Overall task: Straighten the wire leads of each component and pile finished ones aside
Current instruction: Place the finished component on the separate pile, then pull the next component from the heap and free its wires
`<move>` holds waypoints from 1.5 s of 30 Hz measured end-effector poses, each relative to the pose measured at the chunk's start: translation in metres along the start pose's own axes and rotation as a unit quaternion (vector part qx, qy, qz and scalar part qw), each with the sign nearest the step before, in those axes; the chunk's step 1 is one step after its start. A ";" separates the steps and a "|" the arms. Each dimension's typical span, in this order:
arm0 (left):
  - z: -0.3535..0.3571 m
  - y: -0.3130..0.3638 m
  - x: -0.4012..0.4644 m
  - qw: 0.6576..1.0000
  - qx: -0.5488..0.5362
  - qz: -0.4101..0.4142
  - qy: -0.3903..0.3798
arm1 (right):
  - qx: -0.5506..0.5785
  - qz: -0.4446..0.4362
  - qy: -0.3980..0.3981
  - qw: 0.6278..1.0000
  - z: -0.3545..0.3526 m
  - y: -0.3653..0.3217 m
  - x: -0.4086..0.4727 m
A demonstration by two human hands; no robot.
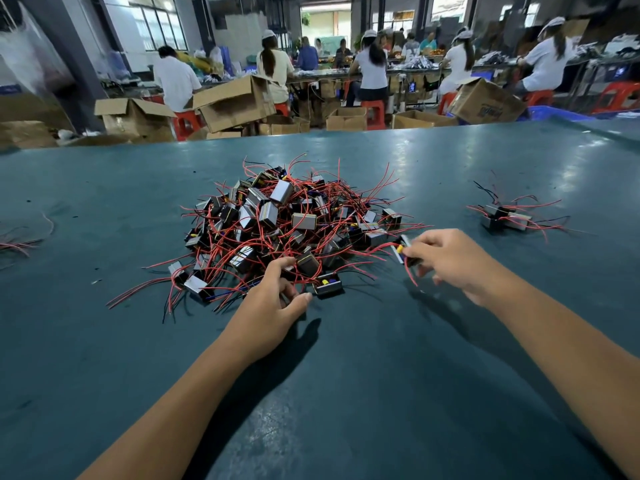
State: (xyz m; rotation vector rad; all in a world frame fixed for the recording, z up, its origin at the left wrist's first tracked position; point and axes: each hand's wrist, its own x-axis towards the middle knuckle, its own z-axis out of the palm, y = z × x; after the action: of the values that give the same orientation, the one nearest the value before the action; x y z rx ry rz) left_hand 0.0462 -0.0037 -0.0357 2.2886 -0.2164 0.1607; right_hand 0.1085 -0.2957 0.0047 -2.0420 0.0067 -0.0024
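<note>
Head view, one frame. Teal worktop (381, 341), glossy, scuffed.

Components: small block-shaped parts, grey metallic faces with black bodies, some showing yellow and blue bits at one end; each trails thin red leads, a few black. Leads in the main pile (287, 226) are bent and tangled, sticking out in all directions. Count in the pile: too many and too overlapped to count, several dozen at a guess.

Small group (507, 218) sits well apart to the right on the worktop: about three or four components, leads spread flat; exact number unclear.

Loose red leads (20, 242) at the far left edge; bodies not visible there.

Right hand (446, 259): fingers curled, pinching one component (405, 251) just beside the pile's right edge, a red lead hanging below the fingers.

Left hand (273, 299): at the pile's near edge, fingers bent down among the wires, thumb out toward a component (328, 287) lying on the worktop. Whether it grips anything I cannot tell.

Background: six or more seated people at benches, open cardboard boxes (228, 105), red stools.
</note>
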 end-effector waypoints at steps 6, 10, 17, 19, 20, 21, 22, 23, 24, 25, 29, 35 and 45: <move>-0.003 0.004 -0.002 0.999 -0.026 0.000 0.019 | 0.258 0.043 -0.025 0.965 -0.025 0.025 -0.013; -0.003 0.011 -0.005 0.986 -0.168 -0.001 -0.012 | 0.344 -0.002 -0.105 0.933 -0.016 0.009 -0.022; -0.002 0.024 -0.015 0.941 -0.319 0.018 -0.112 | 0.245 -0.085 -0.217 0.941 0.013 -0.011 -0.053; 0.006 0.029 -0.017 0.930 -0.339 0.032 -0.136 | 0.164 -0.130 -0.210 0.955 0.027 -0.012 -0.062; 0.011 0.032 -0.018 0.927 -0.347 0.041 -0.139 | 0.133 -0.146 -0.211 0.957 0.032 -0.013 -0.066; 0.014 0.034 -0.019 0.924 -0.355 0.045 -0.134 | 0.110 -0.155 -0.214 0.958 0.035 -0.014 -0.068; 0.017 0.036 -0.019 0.923 -0.361 0.043 -0.122 | 0.094 -0.159 -0.216 0.959 0.037 -0.014 -0.070; 0.019 0.038 -0.019 0.926 -0.360 0.039 -0.106 | 0.083 -0.161 -0.216 0.960 0.039 -0.014 -0.072; 0.021 0.039 -0.019 0.930 -0.355 0.035 -0.087 | 0.078 -0.162 -0.214 0.960 0.040 -0.014 -0.072; 0.022 0.039 -0.019 0.933 -0.351 0.033 -0.070 | 0.079 -0.161 -0.214 0.960 0.041 -0.014 -0.073; 0.022 0.040 -0.020 0.932 -0.356 0.046 -0.046 | 0.122 -0.144 -0.222 0.957 0.045 -0.015 -0.074; 0.022 0.045 -0.021 0.923 -0.379 0.045 -0.043 | 0.179 -0.109 -0.205 0.956 0.048 -0.014 -0.074; 0.026 0.044 -0.021 0.922 -0.382 0.050 -0.033 | 0.073 -0.167 -0.186 0.966 0.049 -0.016 -0.078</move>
State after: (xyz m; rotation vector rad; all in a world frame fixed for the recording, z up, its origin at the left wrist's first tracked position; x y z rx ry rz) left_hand 0.0181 -0.0496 -0.0248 1.5037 -0.3593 0.0365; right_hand 0.0309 -0.2444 -0.0037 -1.8457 -0.5565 0.1638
